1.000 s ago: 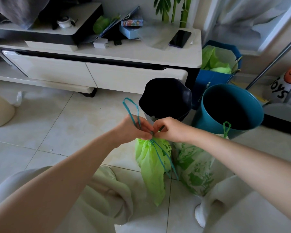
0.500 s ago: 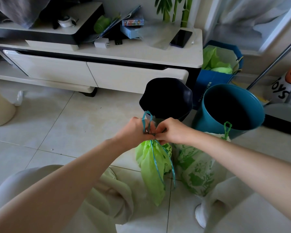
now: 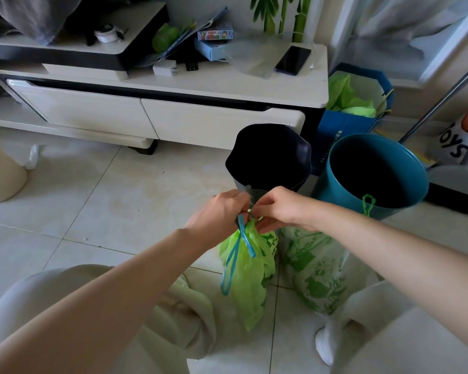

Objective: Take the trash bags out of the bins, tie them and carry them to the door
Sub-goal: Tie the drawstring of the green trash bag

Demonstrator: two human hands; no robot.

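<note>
A bright green trash bag [image 3: 250, 282] hangs over the tiled floor with its neck gathered. My left hand [image 3: 218, 215] and my right hand [image 3: 277, 209] meet at that neck and pinch its blue drawstring [image 3: 234, 259], whose loop dangles down the bag's front. A second bag [image 3: 312, 268], white with green print, stands on the floor just to the right, its green loop [image 3: 368, 203] sticking up. Behind the hands stand a black bin [image 3: 268, 159] and a teal bin [image 3: 373, 171], both dark inside.
A white TV cabinet [image 3: 173, 112] runs along the back, with a phone [image 3: 292, 60] and boxes on top. A blue box [image 3: 346, 122] holding green bags sits behind the teal bin. A metal pole [image 3: 443, 95] leans at right. My knees frame the lower view.
The blue drawstring loop that stood above my hands has been pulled down through the knot and hangs in front of the bag. Both hands stay at the neck.
</note>
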